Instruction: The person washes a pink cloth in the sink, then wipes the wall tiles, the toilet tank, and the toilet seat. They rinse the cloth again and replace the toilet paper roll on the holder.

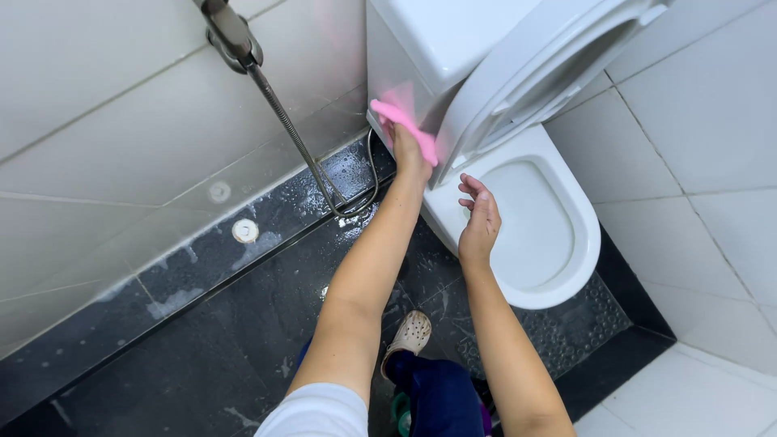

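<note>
A metal hose [303, 150] is hanging at eleven o'clock. The left hand [407, 150] is gripping a pink cloth [402, 128], pressing it against the toilet tank [405, 57] at twelve o'clock. The right hand [479, 220] is hovering loosely open, holding nothing, beside the toilet bowl [558, 267].

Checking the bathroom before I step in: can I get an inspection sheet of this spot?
Surface: dark floor wet, with foam patches.
Job's things: pink cloth pressed on toilet tank; lid raised over bowl.
Clutter: nothing seen.
Grips: left hand holds the cloth; right hand open, empty, by the bowl rim.
Cables: metal spray hose hangs down to the floor.
Surroundings: pale tiled walls; a beige clog below.
</note>
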